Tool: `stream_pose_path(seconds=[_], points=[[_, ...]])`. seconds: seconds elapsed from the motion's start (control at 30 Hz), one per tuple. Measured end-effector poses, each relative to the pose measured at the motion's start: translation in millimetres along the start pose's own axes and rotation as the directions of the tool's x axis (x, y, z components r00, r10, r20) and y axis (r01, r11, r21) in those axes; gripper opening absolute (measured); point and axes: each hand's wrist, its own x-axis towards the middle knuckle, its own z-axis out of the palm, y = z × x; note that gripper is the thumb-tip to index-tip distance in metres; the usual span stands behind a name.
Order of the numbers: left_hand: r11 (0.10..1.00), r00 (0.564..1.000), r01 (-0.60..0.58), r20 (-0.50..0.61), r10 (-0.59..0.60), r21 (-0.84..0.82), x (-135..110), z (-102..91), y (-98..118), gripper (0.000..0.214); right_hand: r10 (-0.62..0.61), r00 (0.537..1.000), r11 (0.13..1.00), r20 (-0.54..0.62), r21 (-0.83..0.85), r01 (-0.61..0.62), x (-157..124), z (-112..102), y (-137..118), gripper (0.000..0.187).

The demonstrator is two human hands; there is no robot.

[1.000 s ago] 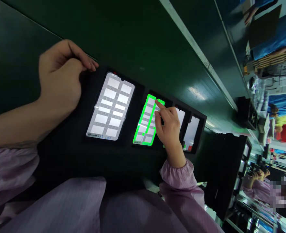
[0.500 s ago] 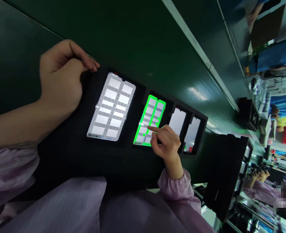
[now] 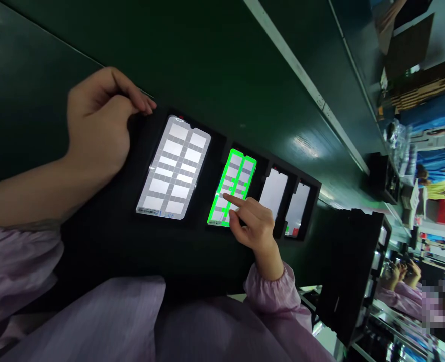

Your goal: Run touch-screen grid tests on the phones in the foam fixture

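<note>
Head view. Touching the green-outlined phone [image 3: 234,178] with the right hand [image 3: 252,226] (index out, other fingers folded, nothing held). Seated in the second slot of the black tray [image 3: 192,236] on the green table [image 3: 207,60]. Gripping the tray's corner with the curled left hand [image 3: 97,130], beside the grey-grid phone [image 3: 173,168].

No words or numbers can be read. The white phone screen [image 3: 173,168] and the green-edged phone screen [image 3: 239,173] show only plain boxes; tiny marks at their bottom edges are too small.

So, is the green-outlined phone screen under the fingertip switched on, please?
On: the green-outlined phone screen glows, showing a grey grid.
</note>
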Motion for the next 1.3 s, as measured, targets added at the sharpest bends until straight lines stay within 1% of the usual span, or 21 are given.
stream_pose_path(seconds=[0.1,0.17,0.3,0.43,0.63,0.77,0.87,1.03,1.17,1.23,1.3], points=[[1.000,1.000,0.014,0.001,-0.014,-0.004,-0.8,0.3,2.7,0.033,-0.040,0.999,0.999,0.022,-0.016,0.040,4.0,3.6,-0.7,0.034],[1.000,1.000,0.016,0.011,-0.017,0.004,-1.0,0.2,4.3,0.034,-0.045,0.999,0.999,0.018,-0.028,0.046,4.3,3.3,-0.1,0.034],[1.000,1.000,0.024,0.013,-0.024,0.003,0.0,-0.3,3.9,0.038,0.005,1.000,0.999,-0.025,-0.052,-0.006,-1.3,-2.3,4.0,0.032],[1.000,1.000,-0.001,0.011,0.001,0.003,0.3,1.0,4.1,0.036,0.031,0.997,0.997,-0.068,-0.073,-0.036,-8.9,-8.6,8.1,0.032],[0.989,0.993,0.121,-0.011,-0.120,0.083,-3.4,5.9,14.1,0.039,0.097,0.988,0.988,-0.120,-0.111,-0.111,-14.3,-12.4,9.7,0.034],[0.995,0.995,0.099,-0.021,-0.100,-0.028,-3.6,5.2,8.0,0.042,0.096,0.983,0.987,-0.155,-0.112,-0.114,-13.4,-10.0,8.5,0.034],[0.996,0.997,0.072,-0.003,-0.072,-0.057,-2.0,3.2,2.7,0.040,0.072,0.987,0.992,-0.143,-0.088,-0.086,-9.6,-6.6,7.0,0.033],[0.997,0.998,0.064,-0.010,-0.064,0.050,-1.4,2.0,6.0,0.037,0.022,0.991,0.998,-0.130,-0.054,-0.029,2.2,2.6,4.6,0.032],[0.997,0.998,0.064,0.006,-0.064,0.046,-2.8,1.3,8.2,0.039,-0.004,0.996,0.999,-0.087,-0.048,0.000,12.8,10.6,1.8,0.028],[0.998,0.999,0.037,0.008,-0.038,0.044,-3.1,1.2,7.7,0.038,-0.008,0.998,0.998,-0.065,-0.065,0.004,15.2,11.1,1.3,0.028],[0.998,0.999,0.039,0.013,-0.040,0.059,-2.9,1.2,7.8,0.036,0.012,0.998,0.996,-0.054,-0.083,-0.016,14.6,7.9,2.1,0.028]])
